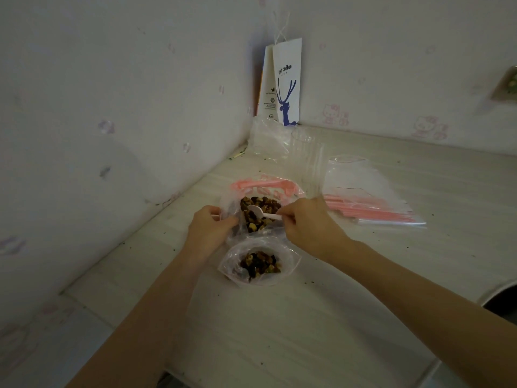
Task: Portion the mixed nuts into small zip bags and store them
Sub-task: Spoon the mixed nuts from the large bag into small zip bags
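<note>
Both grips are reaching forward over the pale surface [279,337], with bare forearms coming in from the bottom edge and angling toward each other. Just nearer than the grips, a small zip bag [292,257] is sitting open on the surface, holding a low heap of nuts [260,263]; neither grip is touching it.

Just beyond it, the left grip [208,229] is curling its fingers round the left edge of the large bag [265,185], pinching the clear plastic and keeping the mouth open, palm turned inward. The right grip [310,225] is pinching the handle of a white plastic spoon [255,210] between thumb and fingertips, knuckles up and wrist bent slightly down. The spoon's bowl is lying over the mixed nuts [267,204] inside the large bag, between the two grips. The large bag's pink zip strip is arching across its far rim.

Farther right, well apart from the hands, a stack of empty zip bags [372,189] with pink strips is lying flat on the surface. Behind, near the corner, crumpled clear wrapping [268,138] is resting against the wall [112,93]. A white paper coffee bag [288,79] with a blue deer print is standing upright in the corner. At the right edge, a dark round object [502,302] is showing only partly.
</note>
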